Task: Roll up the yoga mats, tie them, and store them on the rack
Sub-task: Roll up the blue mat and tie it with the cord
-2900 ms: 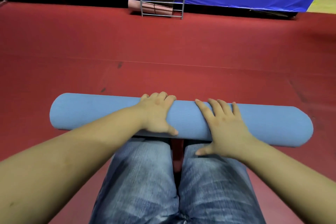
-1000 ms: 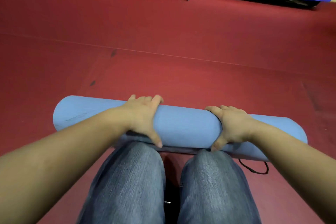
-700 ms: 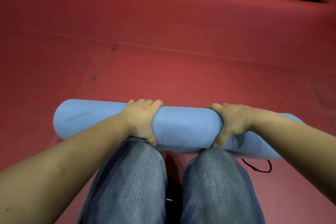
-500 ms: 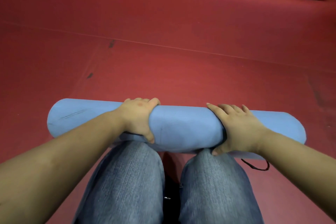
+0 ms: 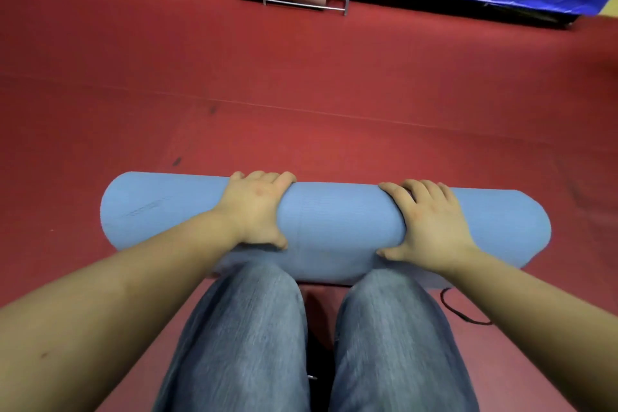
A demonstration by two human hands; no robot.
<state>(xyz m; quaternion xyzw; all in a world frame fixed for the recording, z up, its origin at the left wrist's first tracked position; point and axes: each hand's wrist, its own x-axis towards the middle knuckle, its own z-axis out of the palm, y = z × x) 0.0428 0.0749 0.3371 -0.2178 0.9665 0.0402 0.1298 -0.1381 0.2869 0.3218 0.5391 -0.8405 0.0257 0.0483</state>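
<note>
Now fully rolled, the light-blue foam yoga mat (image 5: 337, 227) stays gripped by both curled hands, left hand (image 5: 255, 211) and right hand (image 5: 431, 224), ready for tying.

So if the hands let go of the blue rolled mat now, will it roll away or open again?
The blue mat would probably loosen: no tie is around it, and both the left hand and right hand grip it. As a round cylinder on flat floor, it could roll.
</note>
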